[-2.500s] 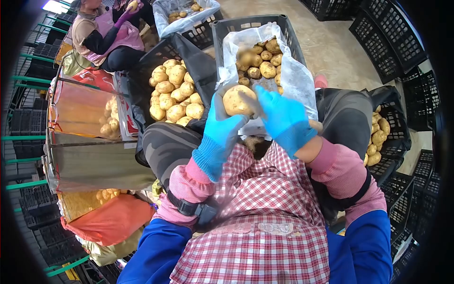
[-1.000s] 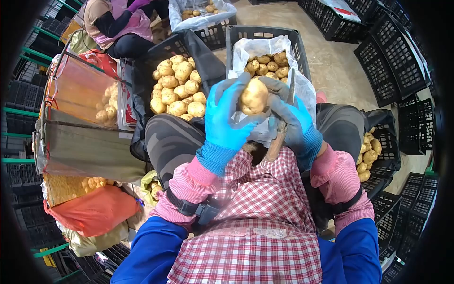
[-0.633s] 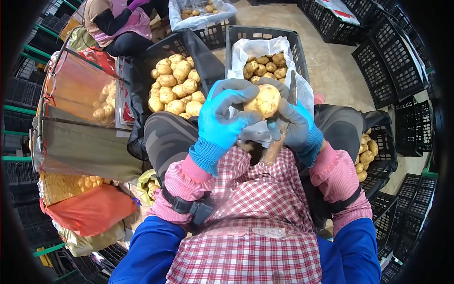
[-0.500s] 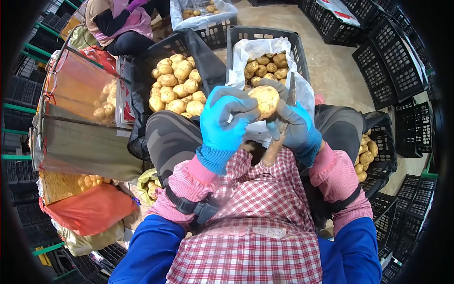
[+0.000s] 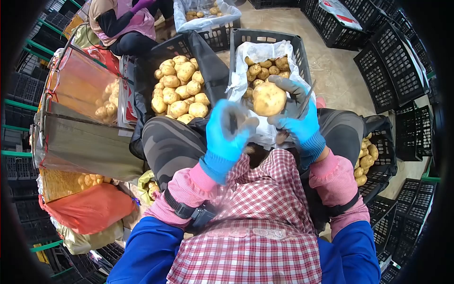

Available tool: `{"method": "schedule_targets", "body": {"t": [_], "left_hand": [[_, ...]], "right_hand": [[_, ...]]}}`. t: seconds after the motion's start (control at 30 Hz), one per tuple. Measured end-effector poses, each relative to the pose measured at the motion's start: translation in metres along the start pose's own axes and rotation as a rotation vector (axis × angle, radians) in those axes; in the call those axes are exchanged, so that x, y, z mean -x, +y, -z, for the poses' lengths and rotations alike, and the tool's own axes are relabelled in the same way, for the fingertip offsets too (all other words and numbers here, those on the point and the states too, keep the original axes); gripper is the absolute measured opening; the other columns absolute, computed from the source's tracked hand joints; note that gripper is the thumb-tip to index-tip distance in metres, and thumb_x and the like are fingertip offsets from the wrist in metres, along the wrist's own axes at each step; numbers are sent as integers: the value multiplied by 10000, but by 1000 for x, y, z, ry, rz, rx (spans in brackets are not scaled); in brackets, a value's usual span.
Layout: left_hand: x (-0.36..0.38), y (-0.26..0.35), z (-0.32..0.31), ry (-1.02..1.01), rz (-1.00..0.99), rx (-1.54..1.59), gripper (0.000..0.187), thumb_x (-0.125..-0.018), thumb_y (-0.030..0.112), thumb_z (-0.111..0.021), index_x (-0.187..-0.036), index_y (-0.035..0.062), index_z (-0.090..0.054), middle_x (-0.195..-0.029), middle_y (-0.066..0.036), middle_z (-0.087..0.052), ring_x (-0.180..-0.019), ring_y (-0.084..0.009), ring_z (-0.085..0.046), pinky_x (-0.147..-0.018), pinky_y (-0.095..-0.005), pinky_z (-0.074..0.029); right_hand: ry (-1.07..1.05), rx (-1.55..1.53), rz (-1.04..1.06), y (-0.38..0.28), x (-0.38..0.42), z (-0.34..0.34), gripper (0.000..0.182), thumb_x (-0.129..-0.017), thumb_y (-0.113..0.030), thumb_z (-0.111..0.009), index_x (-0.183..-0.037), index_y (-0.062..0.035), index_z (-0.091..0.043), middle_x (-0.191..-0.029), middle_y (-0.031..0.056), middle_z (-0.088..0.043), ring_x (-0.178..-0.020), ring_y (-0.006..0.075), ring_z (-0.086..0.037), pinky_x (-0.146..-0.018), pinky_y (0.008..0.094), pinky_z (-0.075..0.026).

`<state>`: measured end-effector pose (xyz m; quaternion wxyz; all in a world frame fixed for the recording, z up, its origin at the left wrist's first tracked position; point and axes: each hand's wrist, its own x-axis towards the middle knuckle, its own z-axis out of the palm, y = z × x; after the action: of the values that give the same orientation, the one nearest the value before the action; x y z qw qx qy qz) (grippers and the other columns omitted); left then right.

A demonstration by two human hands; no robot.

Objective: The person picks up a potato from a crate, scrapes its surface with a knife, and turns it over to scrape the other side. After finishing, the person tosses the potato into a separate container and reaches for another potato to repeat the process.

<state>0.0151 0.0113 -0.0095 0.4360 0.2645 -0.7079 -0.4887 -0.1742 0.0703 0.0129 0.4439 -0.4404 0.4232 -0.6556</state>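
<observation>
A large pale potato [image 5: 269, 99] sits in my right hand [image 5: 302, 113], between the thumb and the fingers, above the lined crate. The same gloved hand also has a knife-like tool [image 5: 282, 137] in it: a brown handle end shows below the palm and a thin dark blade sticks up beyond it. My left hand [image 5: 229, 135], in a blue glove, is just left of the potato and apart from it. Its fingers are curved and spread from the thumb, slightly blurred, with nothing seen between them. Smaller potatoes [image 5: 265, 71] lie in the lined crate beyond.
A black crate [image 5: 236, 57] with a white liner stands ahead. Left of it, a dark-lined crate holds many potatoes [image 5: 182, 87]. More potatoes [image 5: 365, 161] are in a crate at my right. Another person [image 5: 127, 28] sits at upper left. Stacked black crates [image 5: 392, 66] stand at right.
My left hand has let go of the potato and moved slightly down, away from it. The potato has turned in my right hand and shows a broader side.
</observation>
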Motion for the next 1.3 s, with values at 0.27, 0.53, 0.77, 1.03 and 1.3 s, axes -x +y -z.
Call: {"method": "schedule_targets", "body": {"t": [0.27, 0.53, 0.77, 1.03, 1.3], "left_hand": [[-9, 13, -7, -162, 507, 945, 683, -997, 408, -552, -1509, 28, -308, -1360, -161, -520, -1205, -246, -581, -962, -389, -547], [-1, 9, 2, -225, 562, 922, 691, -1048, 540, -369, -1517, 36, -311, -1367, -172, -525, -1170, -251, -606, -873, -342, -555], [-3, 12, -7, -192, 291, 605, 752, -1017, 591, -399, -1504, 21, -344, -1419, -156, -493, -1285, -250, -527, -1046, -379, -469], [6, -2, -4, -188, 118, 261, 855, -973, 610, -499, -1510, -31, -321, -1479, -164, -436, -1380, -256, -422, -1148, -390, -337], [8, 10, -1, -52, 141, 390, 938, -867, 364, -763, -1530, -57, -250, -1530, -162, -372, -1397, -243, -407, -1153, -375, -342]], "right_hand": [[-43, 365, 88, 2, 4, -5, 650, -708, -138, -881, -1279, -1, -603, -1176, 122, -675, -1109, 204, -640, -959, 325, -513], [-92, 187, 11, 1, 4, -3, 503, -803, -128, -799, -1246, 9, -604, -1252, 115, -641, -1169, 202, -602, -1020, 352, -476], [-43, 64, -3, 11, 8, -11, 370, -908, -116, -702, -1240, -1, -588, -1256, 115, -636, -1167, 194, -589, -1036, 347, -457], [45, -133, -73, 9, 7, -19, 302, -1010, -221, -596, -1212, 3, -574, -1196, 130, -651, -1069, 177, -626, -961, 322, -502], [15, -49, -79, 7, 2, -18, 366, -1023, -283, -566, -1208, 31, -592, -1148, 121, -650, -1051, 175, -630, -936, 312, -510]]}}
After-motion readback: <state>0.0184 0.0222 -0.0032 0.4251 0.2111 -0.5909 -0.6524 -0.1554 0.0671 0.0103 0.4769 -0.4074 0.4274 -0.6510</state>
